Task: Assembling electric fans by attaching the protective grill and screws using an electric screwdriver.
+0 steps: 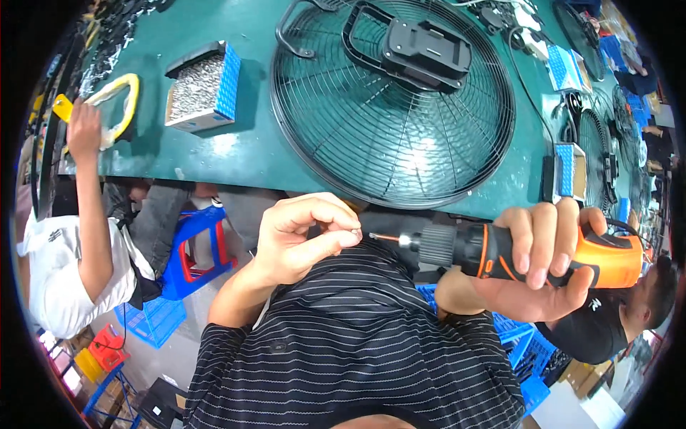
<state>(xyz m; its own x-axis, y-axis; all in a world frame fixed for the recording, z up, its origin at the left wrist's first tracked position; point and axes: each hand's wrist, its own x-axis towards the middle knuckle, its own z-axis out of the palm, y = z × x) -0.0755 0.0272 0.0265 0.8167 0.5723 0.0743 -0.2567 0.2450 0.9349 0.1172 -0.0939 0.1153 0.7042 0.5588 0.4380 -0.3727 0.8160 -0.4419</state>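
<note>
Green workbench carries a black fan guard; right hand grips an orange-black cordless screwdriver, left hand pinches at its bit tip.

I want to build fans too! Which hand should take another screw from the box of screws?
Probably the left. The left hand only pinches something tiny at the drill's bit tip, and the box of screws lies on its side of the table. The right hand is wrapped around the orange drill.

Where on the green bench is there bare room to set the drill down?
Bare green bench lies between the screw box and the fan guard, along the near edge. Right of the guard is crowded with cables and blue boxes.
</note>
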